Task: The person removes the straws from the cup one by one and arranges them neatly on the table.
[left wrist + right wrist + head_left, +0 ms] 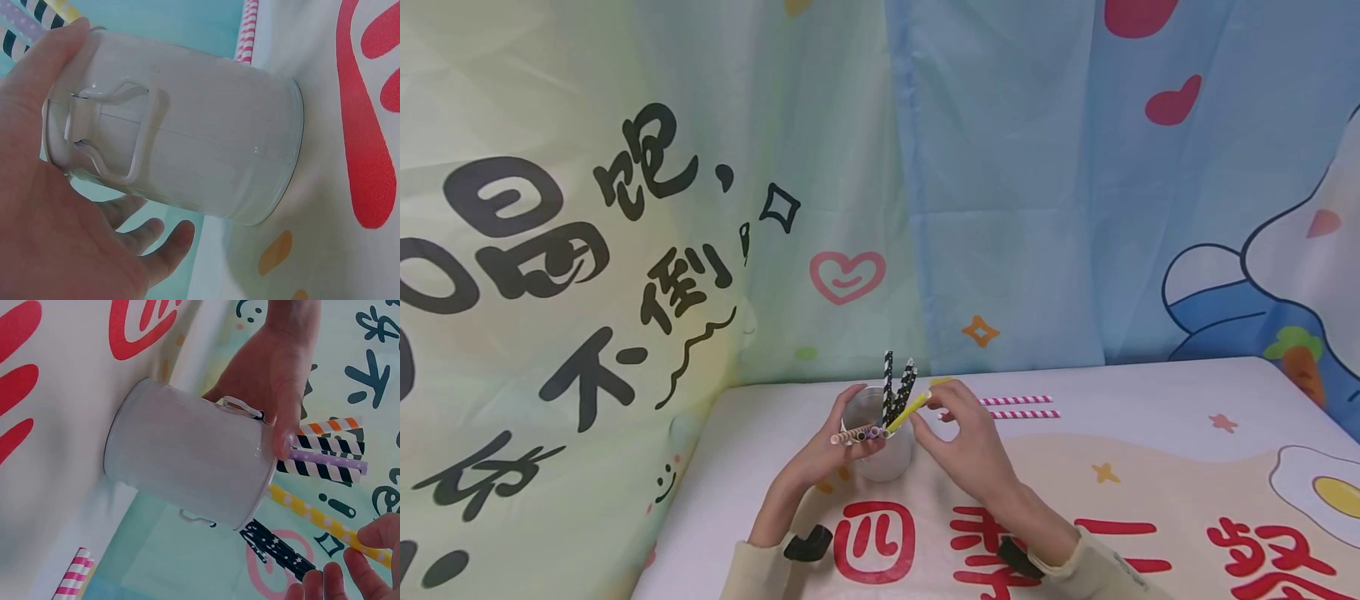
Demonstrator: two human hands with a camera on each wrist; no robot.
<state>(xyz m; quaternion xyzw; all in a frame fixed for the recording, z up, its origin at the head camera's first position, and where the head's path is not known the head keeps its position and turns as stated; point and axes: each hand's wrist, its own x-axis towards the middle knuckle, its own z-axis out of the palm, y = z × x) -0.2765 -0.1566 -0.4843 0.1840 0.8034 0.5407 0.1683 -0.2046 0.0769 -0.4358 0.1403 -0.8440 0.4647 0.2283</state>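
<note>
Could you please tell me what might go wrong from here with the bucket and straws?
The left hand holds the bucket near its rim; if it tips, the straws leaning out could spill. The yellow straw, pinched by the right hand, might bend if squeezed hard. The pink-striped straws lying on the table could perhaps roll if knocked.

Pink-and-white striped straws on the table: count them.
2: one pink-and-white striped straw lies nearer, the second striped straw just beyond, both right of the white cylindrical bucket. The right hand may hide more.
</note>
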